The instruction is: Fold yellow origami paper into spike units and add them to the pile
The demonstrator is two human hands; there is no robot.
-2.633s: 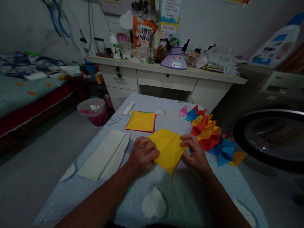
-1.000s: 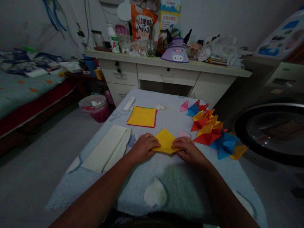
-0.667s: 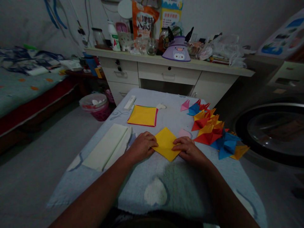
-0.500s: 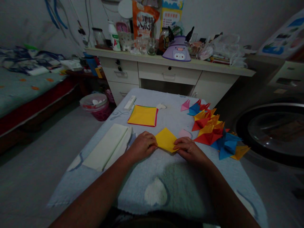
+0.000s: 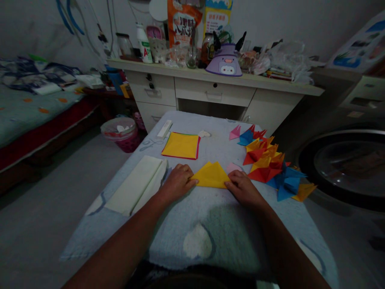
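Observation:
A yellow sheet of origami paper [image 5: 211, 176] lies on the cloth-covered table, folded into a triangle with its long edge toward me. My left hand [image 5: 179, 180] pinches the left corner of the triangle. At the opposite corner, my right hand [image 5: 241, 184] grips the paper between thumb and fingers. Just beyond lies a square stack of paper [image 5: 181, 145], yellow on top with red and green edges showing. Folded paper cranes [image 5: 264, 160] in red, yellow, blue and pink stand in a row to the right.
A folded pale cloth or paper [image 5: 135, 184] lies left of my hands. Near the far left edge sits a small white box [image 5: 164, 129]. Behind the table stands a white cabinet [image 5: 195, 86] with cluttered top; a pink bin [image 5: 122, 134] and a washing machine [image 5: 345, 168] flank it.
The yellow paper went from a diamond shape to a triangle as its near corner was folded up. My hands moved slightly apart, still on its corners.

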